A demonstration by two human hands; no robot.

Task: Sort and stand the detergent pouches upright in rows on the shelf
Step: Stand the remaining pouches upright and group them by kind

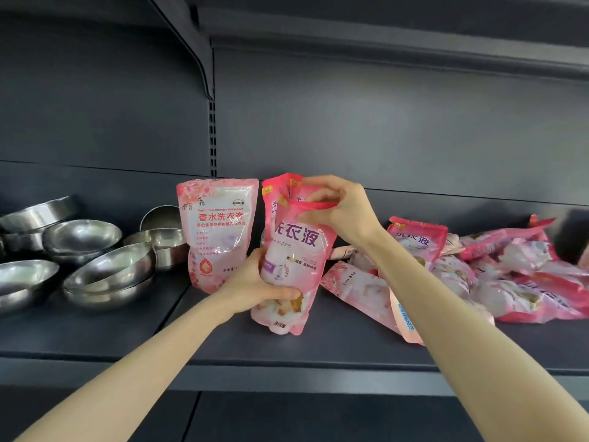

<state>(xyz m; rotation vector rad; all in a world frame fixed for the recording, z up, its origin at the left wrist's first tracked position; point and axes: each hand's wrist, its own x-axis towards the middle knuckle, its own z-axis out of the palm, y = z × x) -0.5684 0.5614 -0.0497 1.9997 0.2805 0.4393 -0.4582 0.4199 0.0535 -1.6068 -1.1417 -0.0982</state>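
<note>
Two hands hold one pouch (294, 269) near the middle of the shelf (318, 349). My left hand (255, 283) wraps its lower half, thumb across the front. My right hand (342, 212) pinches its top edge, fingers curled over the seal. It stands roughly upright with a slight tilt; I cannot tell whether its base touches the shelf.

Just behind it stands a rear pouch (276, 194) of the same deep pink, mostly hidden, its top by my right fingers. Just left of these, a pale pouch (216, 234) stands upright on its own, face forward, toward the far side.

To the right lies a pile (497, 275) of pink pouches, flat and overlapping, running to the right edge. One of them juts toward the near lip under my right forearm. On the left sit steel bowls (105, 266), several nested, some tipped.

The shelf is dark grey metal, with a seam running near to far between the bowls and the pouches. Behind it is a plain dark back panel (398, 129), divided by a slotted upright (213, 138). A curved bracket (194, 49) carries an upper shelf (382, 30) overhead.
</note>
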